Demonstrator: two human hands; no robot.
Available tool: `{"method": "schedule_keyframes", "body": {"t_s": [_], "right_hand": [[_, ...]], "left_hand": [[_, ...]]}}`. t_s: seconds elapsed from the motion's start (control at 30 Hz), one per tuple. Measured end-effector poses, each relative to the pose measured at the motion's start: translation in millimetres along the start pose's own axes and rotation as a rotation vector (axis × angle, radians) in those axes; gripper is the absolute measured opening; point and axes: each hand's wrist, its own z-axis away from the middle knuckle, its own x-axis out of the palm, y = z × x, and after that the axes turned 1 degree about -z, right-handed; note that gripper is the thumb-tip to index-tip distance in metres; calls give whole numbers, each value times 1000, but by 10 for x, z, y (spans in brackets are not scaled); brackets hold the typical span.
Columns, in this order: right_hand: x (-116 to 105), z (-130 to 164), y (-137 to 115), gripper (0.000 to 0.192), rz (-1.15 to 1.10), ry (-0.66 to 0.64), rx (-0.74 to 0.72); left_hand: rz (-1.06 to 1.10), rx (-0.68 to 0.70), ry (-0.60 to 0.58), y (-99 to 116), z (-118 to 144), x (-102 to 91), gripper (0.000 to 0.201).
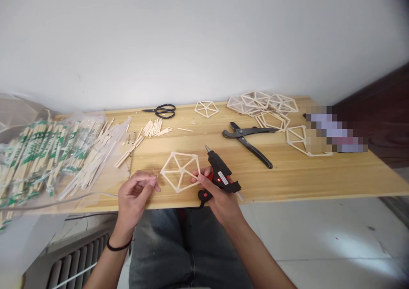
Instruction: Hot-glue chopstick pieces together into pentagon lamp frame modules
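Observation:
My right hand [223, 197] pinches the right corner of a pentagon frame [181, 170] made of thin wooden sticks, with spokes meeting at its middle. A black and red hot glue gun [220, 174], its red light lit, lies right beside that hand. Whether the fingers touch the gun is unclear. To the left of the frame, my left hand [137, 193] is closed, thumb against fingertips, on a fine pale strand [156, 174] that looks like glue. This hand stays slightly apart from the frame's left corner.
Black scissors [162, 110], cut sticks [153, 128] and hand pruners [249, 142] lie farther back. Finished stick frames [255, 99] are stacked at the back right; a single frame [206, 108] lies nearby. Wrapped chopsticks [38, 152] fill the left side. A cable [79, 197] crosses the front left.

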Motion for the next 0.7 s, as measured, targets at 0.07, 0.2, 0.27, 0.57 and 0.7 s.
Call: {"method": "schedule_keyframes", "body": {"t_s": [0.07,0.2,0.27,0.57,0.7], "right_hand": [[1,4,-4,33,4,2,7],[-7,3,4,33,-1,-5,-6],[-14,1,10,32,13,-12,-14],[-17,4,-1,27,4,-50,-15],[-36,2,19,24,22,-61,-23]], "left_hand": [[-13,8,3,-3,-5,-3,2],[-30,22,-2,-9,-9,-13,4],[-39,29,-8,-11,-14,-19,4],[19,-11,-55,-35,-12,-34,5],[15,-4,-58,-31,-9,-33,4]]}}
